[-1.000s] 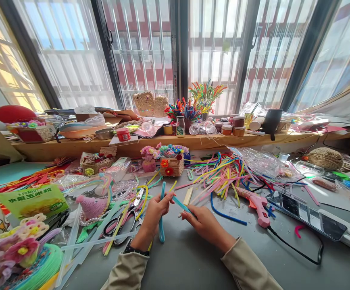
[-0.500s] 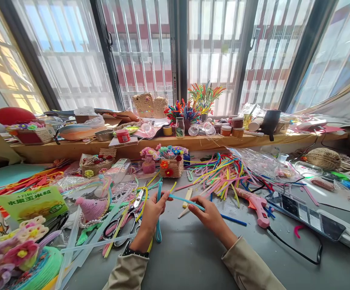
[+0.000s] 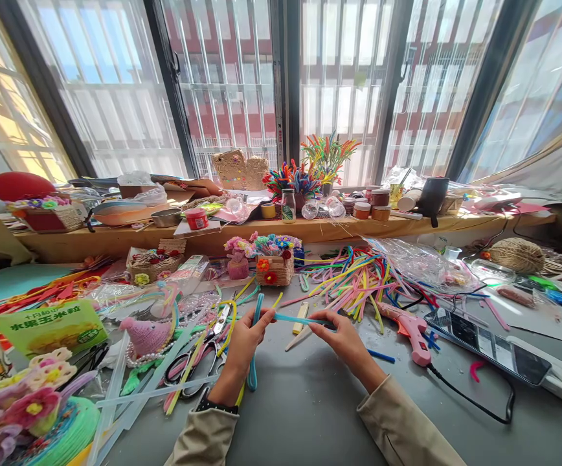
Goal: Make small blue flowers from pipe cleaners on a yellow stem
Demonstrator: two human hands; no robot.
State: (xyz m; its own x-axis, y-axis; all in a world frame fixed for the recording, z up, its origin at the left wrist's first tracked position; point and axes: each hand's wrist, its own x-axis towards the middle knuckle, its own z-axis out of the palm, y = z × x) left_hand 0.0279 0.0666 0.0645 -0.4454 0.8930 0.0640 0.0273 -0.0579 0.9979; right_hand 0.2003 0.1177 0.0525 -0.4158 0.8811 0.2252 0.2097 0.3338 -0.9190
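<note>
A light-blue pipe cleaner (image 3: 291, 318) stretches level between my two hands over the grey table. My left hand (image 3: 249, 336) is closed on it, pinching it together with a folded light-blue loop that hangs below the fist and pokes up above it. My right hand (image 3: 335, 335) pinches the other end between thumb and fingers. Just beyond the strand lie a yellow-and-white stick (image 3: 301, 317) and a pale pointed strip. Black-handled scissors (image 3: 198, 362) rest open left of my left hand. A dark-blue pipe cleaner piece (image 3: 381, 355) lies beside my right hand.
A pile of coloured pipe cleaners (image 3: 359, 285) lies at the back. On the right are a pink glue gun (image 3: 414, 336) with its cord and a phone (image 3: 489, 346). A woven basket of flowers (image 3: 276, 268) stands mid-back; a pink knitted cone (image 3: 147, 336) sits left.
My right hand has shifted slightly, its grip now nearer the strand's end. The strand between the hands looks straighter and more level. My left hand has barely moved.
</note>
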